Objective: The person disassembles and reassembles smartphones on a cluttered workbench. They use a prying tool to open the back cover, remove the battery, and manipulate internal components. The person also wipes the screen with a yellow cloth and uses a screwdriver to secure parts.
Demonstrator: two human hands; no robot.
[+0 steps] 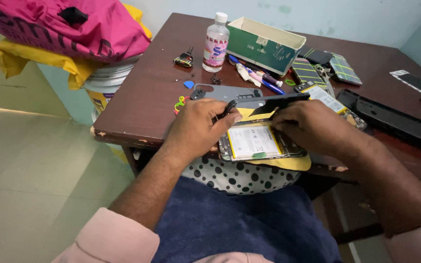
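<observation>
An opened phone (254, 143) with a white battery lies at the near edge of the brown table (142, 97), on a yellow sheet. Its dark screen panel (269, 103) is lifted up at the far side. My left hand (198, 129) grips the left side of the phone and the panel's lower left corner. My right hand (313, 126) rests on the phone's right side, fingers pressed at the hinge between panel and body. A grey back cover (225, 91) lies just beyond the phone.
A clear bottle with pink label (216, 44), a green cardboard box (265, 45), pens and tools (264, 80), spare phone parts (327, 65) and a black phone shell (391, 119) lie on the table. A bucket (108, 83) draped with pink and yellow cloth stands left.
</observation>
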